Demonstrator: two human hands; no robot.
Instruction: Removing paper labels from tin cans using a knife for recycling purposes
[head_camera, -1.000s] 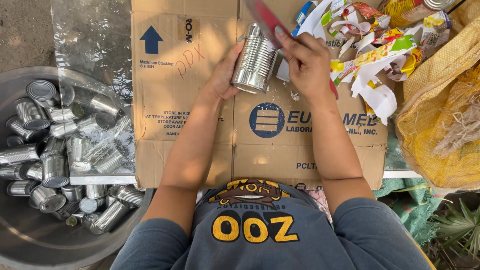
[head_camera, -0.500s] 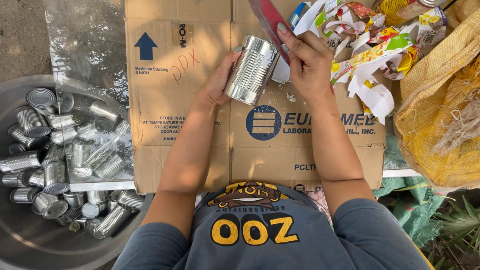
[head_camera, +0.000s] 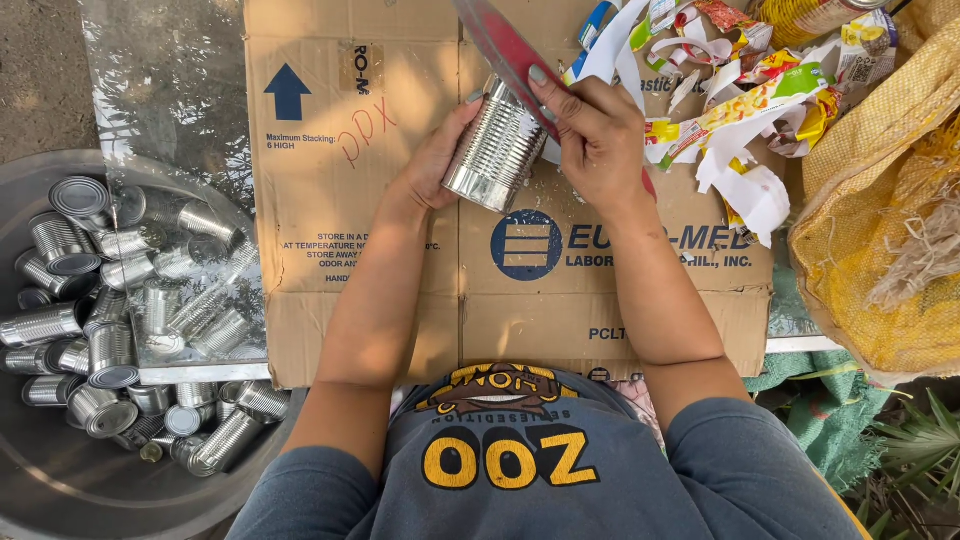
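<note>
My left hand (head_camera: 437, 160) grips a bare ribbed metal can (head_camera: 493, 147), held tilted over a flattened cardboard box (head_camera: 400, 250). My right hand (head_camera: 595, 135) is closed around a long red blade-like tool (head_camera: 503, 45), whose flat side lies against the can's upper side. Torn strips of coloured paper labels (head_camera: 740, 110) are heaped just right of my right hand on the cardboard.
A large grey metal basin (head_camera: 60, 470) at the left holds several bare cans (head_camera: 120, 310), partly under a clear plastic sheet (head_camera: 170, 110). A yellow mesh sack (head_camera: 890, 250) sits at the right edge. Green cloth (head_camera: 820, 400) and plants lie at the lower right.
The can and both hands have shifted slightly towards me and to the right. The can is still tilted in my left hand with the red tool against it.
</note>
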